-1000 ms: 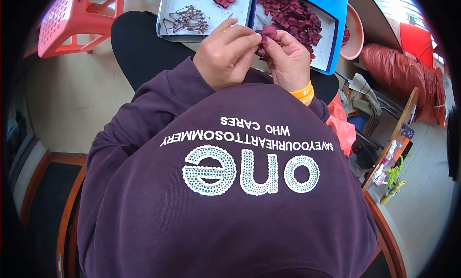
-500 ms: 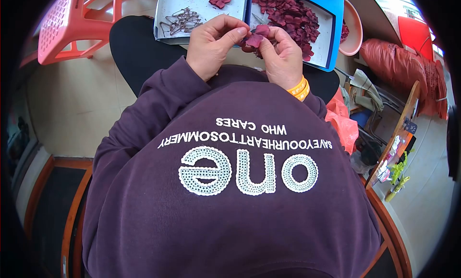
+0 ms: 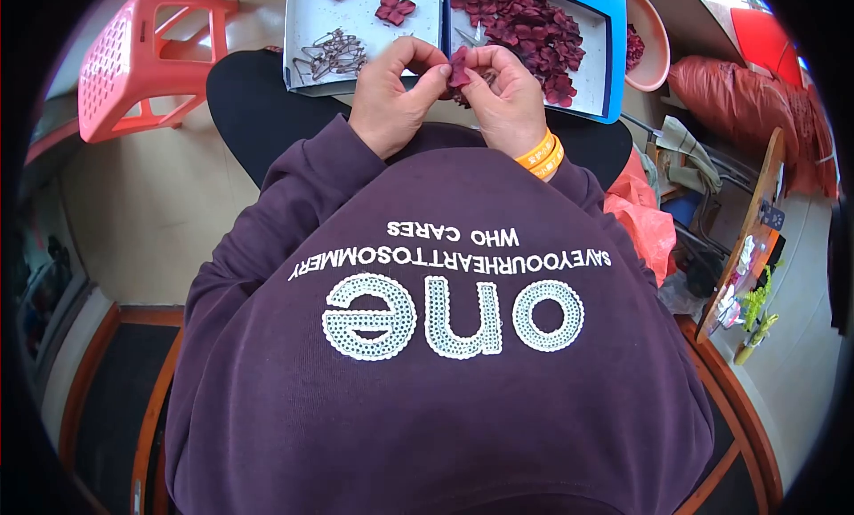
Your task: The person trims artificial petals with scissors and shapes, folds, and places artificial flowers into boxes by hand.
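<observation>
Over the near edge of the box, my two hands meet around a dark red cloth flower [image 3: 458,68]. My right hand [image 3: 511,101], with orange bands at the wrist, pinches it between thumb and fingers. At its left side, my left hand [image 3: 396,97] is closed, thumb and index tip together against the petals. Whether anything small sits in that pinch is hidden. Thin metal pins [image 3: 331,56] lie in a heap in the white left tray [image 3: 302,21], below a single dark red flower [image 3: 395,10]. Many similar petals [image 3: 534,35] fill the blue-edged right tray [image 3: 614,44].
A small metal tool [image 3: 470,35] lies partly among the petals. Beyond the right tray is a pink basin [image 3: 656,48] with more red pieces. A pink plastic stool [image 3: 133,66] stands at the left. Red sacks [image 3: 738,106] and a red plastic bag [image 3: 642,217] lie at the right.
The flower has turned so its petals now stand more upright between my fingers. My right hand has shifted slightly left. The whole view has moved a little, showing more of the left tray's pile.
</observation>
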